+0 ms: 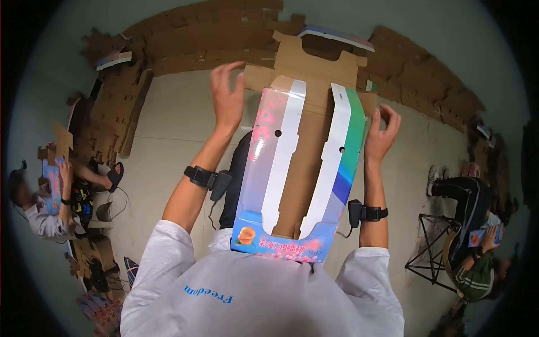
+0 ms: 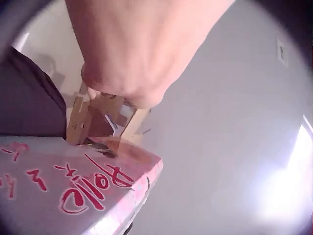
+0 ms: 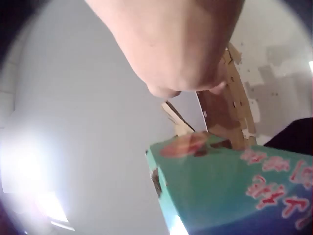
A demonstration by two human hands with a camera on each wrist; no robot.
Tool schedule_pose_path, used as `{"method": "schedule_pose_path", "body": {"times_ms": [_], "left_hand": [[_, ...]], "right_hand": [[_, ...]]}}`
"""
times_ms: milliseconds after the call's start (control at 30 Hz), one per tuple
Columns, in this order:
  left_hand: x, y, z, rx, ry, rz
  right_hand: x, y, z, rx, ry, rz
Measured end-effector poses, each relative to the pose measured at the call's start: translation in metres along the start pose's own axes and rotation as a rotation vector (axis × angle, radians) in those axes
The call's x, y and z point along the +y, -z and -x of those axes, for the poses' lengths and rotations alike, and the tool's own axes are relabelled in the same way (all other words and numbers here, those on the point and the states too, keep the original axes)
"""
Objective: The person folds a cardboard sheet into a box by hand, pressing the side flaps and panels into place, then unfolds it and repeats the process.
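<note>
A partly folded cardboard carton (image 1: 306,168) lies on the person's lap, its printed sides raised and its top gaping. White inner flaps line both long sides; the near end panel (image 1: 278,241) stands up with a peach picture. At the far end, plain brown flaps spread outward. The left hand (image 1: 227,101) is beside the far left flap (image 1: 259,77), fingers extended and fingertips close to its edge. Beside the far right flap (image 1: 368,104), the right hand (image 1: 383,132) has loosely bent fingers and holds nothing. Each wrist view shows a printed carton side below the hand, fingertips mostly hidden.
Brown cardboard stacks (image 1: 208,42) line the far wall, with another stack (image 1: 126,106) at the left. Two other people sit at the sides, each holding a printed carton. A black-framed stool (image 1: 432,247) stands at the right on the tiled floor.
</note>
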State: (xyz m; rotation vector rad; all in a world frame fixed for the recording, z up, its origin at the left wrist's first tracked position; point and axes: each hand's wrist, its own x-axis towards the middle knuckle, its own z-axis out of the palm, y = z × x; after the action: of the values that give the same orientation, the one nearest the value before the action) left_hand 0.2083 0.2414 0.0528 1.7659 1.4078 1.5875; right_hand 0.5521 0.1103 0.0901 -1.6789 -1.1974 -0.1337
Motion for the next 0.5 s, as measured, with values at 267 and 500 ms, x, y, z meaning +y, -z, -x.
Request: {"method": "schedule_pose_path", "body": {"times_ms": [267,500], "left_hand": [[0.073,-0.008,0.002,-0.632,-0.356,-0.137],[0.073,-0.015,0.008,-0.558,-0.135,0.016]], "right_hand": [[-0.090,-0.011,-0.003,-0.603,0.309,0.321],[-0.080,-0.014,0.012,-0.479,0.143,0.063]]}}
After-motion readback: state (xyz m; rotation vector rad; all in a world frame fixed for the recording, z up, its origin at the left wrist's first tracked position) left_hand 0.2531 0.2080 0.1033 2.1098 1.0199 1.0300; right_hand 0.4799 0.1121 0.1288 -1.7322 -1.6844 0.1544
